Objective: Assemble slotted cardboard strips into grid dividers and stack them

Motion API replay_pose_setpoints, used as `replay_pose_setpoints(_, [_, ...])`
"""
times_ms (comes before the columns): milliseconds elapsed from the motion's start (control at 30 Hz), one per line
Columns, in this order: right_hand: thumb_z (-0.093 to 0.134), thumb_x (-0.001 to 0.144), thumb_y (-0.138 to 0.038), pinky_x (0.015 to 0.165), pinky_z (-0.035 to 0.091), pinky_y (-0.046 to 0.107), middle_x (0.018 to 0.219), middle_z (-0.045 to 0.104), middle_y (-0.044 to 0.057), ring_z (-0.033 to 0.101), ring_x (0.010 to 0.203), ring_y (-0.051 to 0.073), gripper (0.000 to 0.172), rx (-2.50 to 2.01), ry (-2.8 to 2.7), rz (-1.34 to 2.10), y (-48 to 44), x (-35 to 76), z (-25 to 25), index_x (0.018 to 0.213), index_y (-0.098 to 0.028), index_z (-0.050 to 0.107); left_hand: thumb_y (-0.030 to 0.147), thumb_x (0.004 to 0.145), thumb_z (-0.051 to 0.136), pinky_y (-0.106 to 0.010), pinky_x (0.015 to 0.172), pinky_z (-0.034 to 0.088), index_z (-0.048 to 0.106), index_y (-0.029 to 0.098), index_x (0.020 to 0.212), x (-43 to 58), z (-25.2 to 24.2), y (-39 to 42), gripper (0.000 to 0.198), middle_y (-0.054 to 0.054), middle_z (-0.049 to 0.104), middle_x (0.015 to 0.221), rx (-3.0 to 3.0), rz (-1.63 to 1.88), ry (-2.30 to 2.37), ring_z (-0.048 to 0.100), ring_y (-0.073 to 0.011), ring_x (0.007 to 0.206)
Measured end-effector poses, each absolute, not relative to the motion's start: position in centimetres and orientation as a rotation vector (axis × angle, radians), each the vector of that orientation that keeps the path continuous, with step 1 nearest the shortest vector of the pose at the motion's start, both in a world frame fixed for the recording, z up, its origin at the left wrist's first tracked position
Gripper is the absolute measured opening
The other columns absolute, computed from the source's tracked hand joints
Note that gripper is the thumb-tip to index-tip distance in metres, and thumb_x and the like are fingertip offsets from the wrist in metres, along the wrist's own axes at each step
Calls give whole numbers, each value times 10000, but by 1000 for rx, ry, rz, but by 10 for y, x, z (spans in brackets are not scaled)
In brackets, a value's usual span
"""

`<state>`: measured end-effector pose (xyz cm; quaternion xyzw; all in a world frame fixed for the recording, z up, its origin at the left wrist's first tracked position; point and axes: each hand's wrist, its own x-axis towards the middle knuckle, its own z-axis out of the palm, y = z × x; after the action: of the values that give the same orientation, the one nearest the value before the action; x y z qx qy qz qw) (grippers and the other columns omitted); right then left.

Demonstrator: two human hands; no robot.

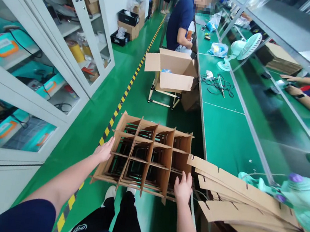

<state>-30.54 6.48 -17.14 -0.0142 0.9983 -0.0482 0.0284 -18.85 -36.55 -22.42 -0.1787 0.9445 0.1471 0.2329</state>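
Note:
A brown cardboard divider grid [152,142] of interlocked strips is in front of my legs, with more cardboard layers showing down through its cells. My left hand [105,150] lies along the grid's left side, fingers stretched out and close together against the outer edge. At the near right corner is my right hand [183,187], fingers outstretched and apart, by the right edge of the grid. Whether its fingertips press on the cardboard I cannot tell. Close to the right hand, slotted cardboard strips [237,185] lie in a fanned pile.
An open cardboard box [176,82] stands on a small tube-frame stand ahead. The green workbench [224,133] runs along the right, with cables and a fan [243,48]. Glass-door cabinets [86,79] line the left. A seated person [181,20] works farther up the bench.

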Motion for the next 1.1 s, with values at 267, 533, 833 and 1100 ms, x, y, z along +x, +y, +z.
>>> replay_pose_setpoints(267, [382,903,-349,1028,403,451,1483,311,126,378,1313,270,432,-367,3147,-473,61,-195,-121,1269,-172,527,578,847,332,-445,1070,290,213,51,1454,-225,-192,-374,812,-188,149,1535,-547,419,2746,211,-289,1396])
replay_pose_setpoints(533, [464,868,-282,998,459,406,1360,502,103,506,1222,237,336,399,3178,-444,111,33,-89,1157,-221,623,534,855,210,-591,819,410,-71,250,1480,-229,-239,-364,742,-95,382,1462,-555,523,3144,287,-375,1329])
replay_pose_setpoints(833, [436,773,-389,844,514,410,1018,684,137,654,933,272,415,2021,2895,-735,197,141,-81,1025,-141,654,317,857,414,-520,1050,378,86,411,1457,-175,-129,-169,691,3,250,1526,786,1197,3138,341,-278,1344])
replay_pose_setpoints(1100, [436,771,-416,866,499,363,1054,673,142,647,950,253,464,2017,2956,-1170,266,137,-82,1073,-125,635,217,877,393,-484,1054,404,556,264,1212,-64,-62,28,375,-83,513,1336,1834,1091,2594,404,-250,1305])
